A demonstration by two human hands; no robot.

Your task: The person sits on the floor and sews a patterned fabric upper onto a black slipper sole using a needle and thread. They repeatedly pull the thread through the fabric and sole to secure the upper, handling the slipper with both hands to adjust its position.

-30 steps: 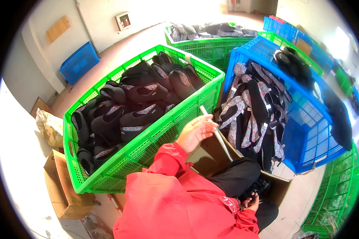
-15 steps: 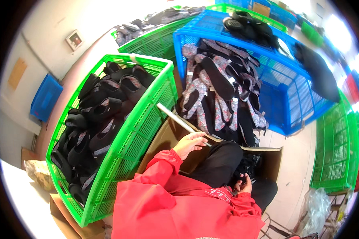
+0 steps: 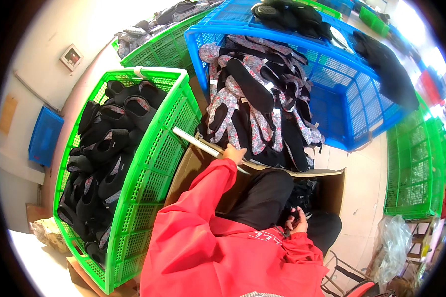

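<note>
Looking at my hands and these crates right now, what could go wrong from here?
The white rod passes under the left wrist, so the left hand or its sleeve might knock it. The floral and black shoe pieces heap out past the open side of the blue crate, so pulling one could drag others down. The dark item draped over that crate's edge might slip off.

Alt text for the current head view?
Red-sleeved left hand at the lower edge of floral-and-black shoe pieces heaped in a blue crate, a white rod partly behind it. Right hand near the lap, grip unclear; black slippers fill a green crate at left.
</note>
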